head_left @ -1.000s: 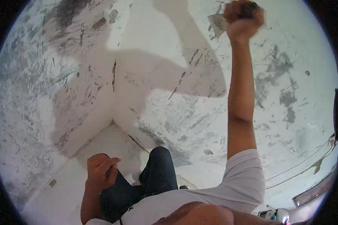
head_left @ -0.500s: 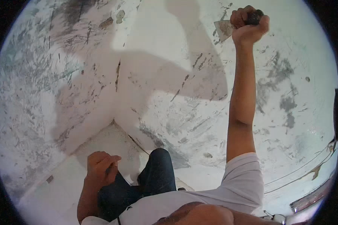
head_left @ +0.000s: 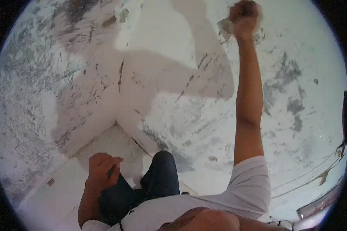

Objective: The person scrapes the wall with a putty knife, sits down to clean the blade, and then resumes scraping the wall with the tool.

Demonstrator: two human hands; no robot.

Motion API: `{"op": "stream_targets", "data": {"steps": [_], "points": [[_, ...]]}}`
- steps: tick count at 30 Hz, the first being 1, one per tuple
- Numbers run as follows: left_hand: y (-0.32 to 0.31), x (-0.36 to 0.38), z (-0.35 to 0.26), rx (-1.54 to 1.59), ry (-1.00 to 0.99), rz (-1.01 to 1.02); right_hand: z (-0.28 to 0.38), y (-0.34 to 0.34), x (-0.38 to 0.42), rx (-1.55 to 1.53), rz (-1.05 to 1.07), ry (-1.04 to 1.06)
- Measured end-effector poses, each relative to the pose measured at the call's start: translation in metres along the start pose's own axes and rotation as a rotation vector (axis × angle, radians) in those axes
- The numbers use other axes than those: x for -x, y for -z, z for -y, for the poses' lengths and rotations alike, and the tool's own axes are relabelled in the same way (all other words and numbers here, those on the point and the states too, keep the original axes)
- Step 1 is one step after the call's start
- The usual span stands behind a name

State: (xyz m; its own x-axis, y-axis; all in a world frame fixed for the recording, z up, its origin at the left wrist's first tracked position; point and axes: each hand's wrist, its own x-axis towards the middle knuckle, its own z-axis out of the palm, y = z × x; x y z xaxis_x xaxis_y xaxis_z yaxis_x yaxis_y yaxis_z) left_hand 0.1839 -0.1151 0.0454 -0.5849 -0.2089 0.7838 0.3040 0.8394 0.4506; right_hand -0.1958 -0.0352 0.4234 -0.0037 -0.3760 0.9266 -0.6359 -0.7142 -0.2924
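Scraper [head_left: 225, 28] and right hand [head_left: 246, 19] sit together at one o'clock in our view, the fist clamped around the handle. From that grip the blade lies toward eight o'clock, and the tool's long axis runs roughly from two to eight, across the outstretched forearm. Our right hand is the one on it; the left hand [head_left: 103, 168] is well apart at eight o'clock, in front of our dark trousers [head_left: 160, 175], its fingers curled in toward the thumb. Blur and shade work against us here: we cannot tell whether the blade's edge touches the wall [head_left: 204, 125], nor whether those curled fingers enclose anything. The blade looks thin, flat and fan-shaped, with a dull, whitish face. Behind it the wall is chalky white, smooth toward twelve, smudged with soft grey blotches near three, and crossed by short dark gouges close to the middle. Another wall [head_left: 31, 100] at nine is rougher, streaked and mottled grey. Both meet the pale, speckled floor [head_left: 115, 140] in a pointed corner toward seven.
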Motion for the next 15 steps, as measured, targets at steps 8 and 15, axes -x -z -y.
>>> {"op": "stream_targets", "data": {"steps": [8,15], "points": [[-0.002,-0.001,0.003,0.039,0.038,-0.051,-0.048,0.026,-0.010,-0.198,-0.128,-0.214],[-0.002,0.003,0.009,-0.021,0.022,0.011,-0.021,0.016,0.003,-0.051,-0.190,0.033]]}}
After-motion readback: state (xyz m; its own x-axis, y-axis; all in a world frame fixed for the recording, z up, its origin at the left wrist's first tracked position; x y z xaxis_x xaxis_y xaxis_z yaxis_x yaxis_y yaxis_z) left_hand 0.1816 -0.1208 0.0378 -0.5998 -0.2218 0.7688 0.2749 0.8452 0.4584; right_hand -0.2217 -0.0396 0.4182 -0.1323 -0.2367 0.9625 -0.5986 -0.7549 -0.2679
